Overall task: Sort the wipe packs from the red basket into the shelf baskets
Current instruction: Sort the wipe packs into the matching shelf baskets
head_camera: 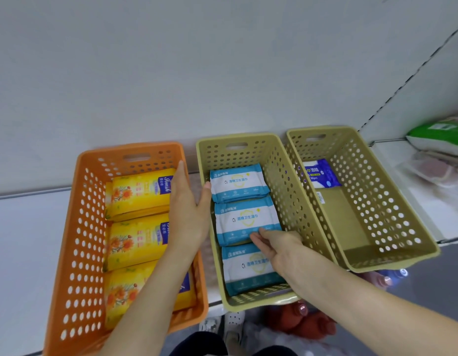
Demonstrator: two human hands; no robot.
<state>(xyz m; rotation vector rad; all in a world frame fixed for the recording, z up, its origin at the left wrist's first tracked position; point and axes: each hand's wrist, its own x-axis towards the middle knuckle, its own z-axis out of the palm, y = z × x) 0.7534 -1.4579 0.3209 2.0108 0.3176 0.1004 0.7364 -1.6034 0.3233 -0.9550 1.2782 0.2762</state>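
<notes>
Blue-white wipe packs (244,219) (three, overlapping), left fingers (182,177) straight, right fingers (259,238) curled, grip unclear.

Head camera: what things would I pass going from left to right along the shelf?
orange basket with yellow packs → middle khaki basket with light-blue packs → right khaki basket with one dark-blue pack → green bag

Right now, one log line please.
left hand open across rim of orange perforated plastic basket | right hand touches middle blue-white wipe pack in khaki perforated plastic basket
</notes>
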